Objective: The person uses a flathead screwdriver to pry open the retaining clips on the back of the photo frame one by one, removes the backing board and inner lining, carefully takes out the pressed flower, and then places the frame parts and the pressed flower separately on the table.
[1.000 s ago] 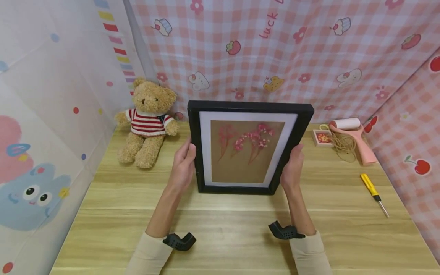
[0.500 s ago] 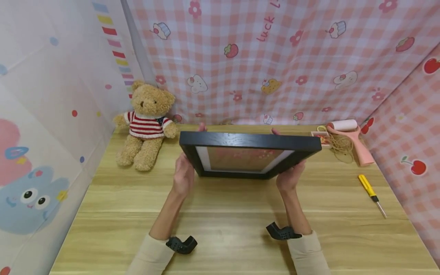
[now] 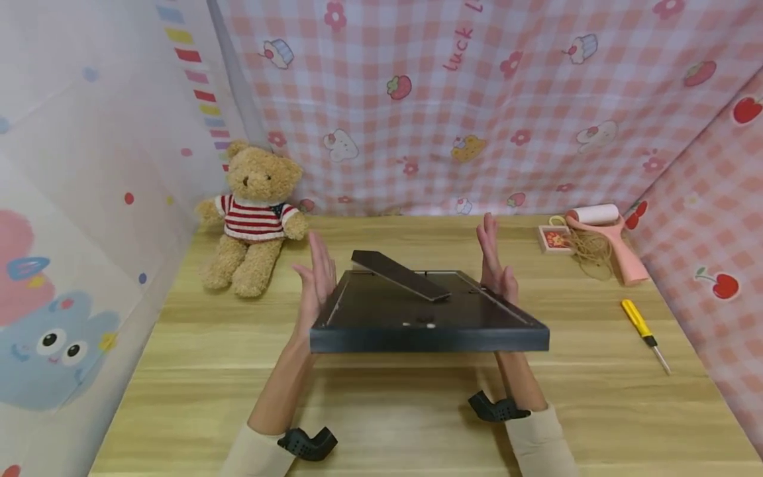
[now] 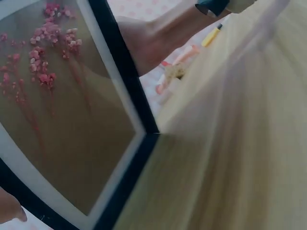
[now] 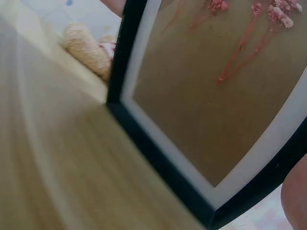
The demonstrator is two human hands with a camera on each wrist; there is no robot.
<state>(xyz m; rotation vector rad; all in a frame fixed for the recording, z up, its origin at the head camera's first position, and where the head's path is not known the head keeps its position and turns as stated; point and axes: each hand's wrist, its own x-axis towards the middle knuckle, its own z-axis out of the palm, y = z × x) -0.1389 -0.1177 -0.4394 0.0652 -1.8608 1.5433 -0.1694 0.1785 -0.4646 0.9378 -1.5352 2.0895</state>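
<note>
A black picture frame is held up over the table between both hands, its back panel turned upward and its near edge towards me. From the panel an easel-back stand sticks out at a slant. The left hand presses the frame's left side with fingers straight, and the right hand presses the right side likewise. Underneath, the front shows pink dried flowers on brown backing with a white mat. One corner of the frame comes close to the tabletop in both wrist views.
A teddy bear in a striped sweater sits back left. At back right lie a small box, twine and a pink-handled lint roller. A yellow screwdriver lies at the right. Patterned curtains surround the wooden table.
The frame has flipped from its flower picture facing me to its back facing up, with the stand now showing. Both hands have turned with it, their fingers straightening upward along its sides.
</note>
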